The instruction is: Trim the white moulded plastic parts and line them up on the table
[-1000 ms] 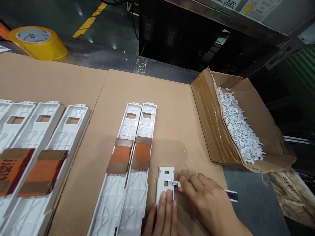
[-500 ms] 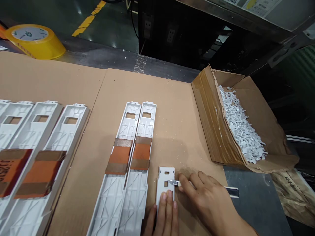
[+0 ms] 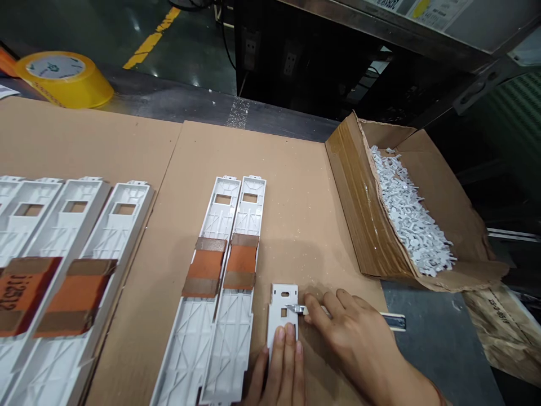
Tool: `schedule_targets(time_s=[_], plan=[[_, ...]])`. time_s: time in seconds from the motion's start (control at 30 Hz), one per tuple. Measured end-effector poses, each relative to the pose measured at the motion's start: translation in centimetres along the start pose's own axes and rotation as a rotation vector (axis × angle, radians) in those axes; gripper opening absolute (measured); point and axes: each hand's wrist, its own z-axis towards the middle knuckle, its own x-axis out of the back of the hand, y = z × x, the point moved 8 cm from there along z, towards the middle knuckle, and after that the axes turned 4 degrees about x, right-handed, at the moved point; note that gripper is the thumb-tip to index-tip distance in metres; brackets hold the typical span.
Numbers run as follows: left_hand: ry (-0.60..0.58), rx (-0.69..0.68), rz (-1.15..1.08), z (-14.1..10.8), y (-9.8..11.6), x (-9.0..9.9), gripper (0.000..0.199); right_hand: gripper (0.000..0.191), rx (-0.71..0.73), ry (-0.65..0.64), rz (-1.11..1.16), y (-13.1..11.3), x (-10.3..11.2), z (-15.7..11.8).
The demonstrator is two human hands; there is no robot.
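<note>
In the lower middle of the head view, a white plastic piece [image 3: 278, 301] with a slot and a square hole lies on the cardboard. My left hand [image 3: 281, 366] holds it down, fingers along its top and thumb at its left side. A utility knife [image 3: 395, 321] is gripped in my right hand [image 3: 353, 335]. Its blade reaches over the piece's right edge, close to the square hole. Left of my hands, two long white plastic channels [image 3: 230, 344] lie side by side, each crossed by an orange block [image 3: 242, 259] with brown tape.
At the right stands a cardboard box [image 3: 344, 192] holding many small white plastic bits [image 3: 409, 214]. More white channels [image 3: 97, 237] with orange blocks lie at the left. A roll of yellow tape [image 3: 91, 84] sits on the far left table edge.
The whole view has shifted slightly. The knife blade and both hands keep nearly the same place on the white piece.
</note>
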Motion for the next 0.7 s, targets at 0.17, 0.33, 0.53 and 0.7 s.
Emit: schedule_targets(time_s=[0.17, 0.33, 0.53, 0.7], plan=[[-0.008, 0.067, -0.069, -0.4, -0.1, -0.2, 0.039, 0.020, 0.001, -0.015, -0.028, -0.1, 0.5, 0.3], [-0.039, 0.084, -0.111, -0.7, -0.1, -0.4, 0.041, 0.024, 0.002, -0.009, -0.075, -0.1, 0.8, 0.6], [-0.034, 0.090, -0.130, -0.7, -0.1, -0.4, 0.040, 0.011, 0.014, 0.006, 0.074, 0.9, 0.7, 0.3], [-0.024, 0.092, -0.138, -0.7, -0.1, -0.4, 0.040, 0.011, -0.079, 0.024, 0.145, 1.8, 0.9, -0.8]])
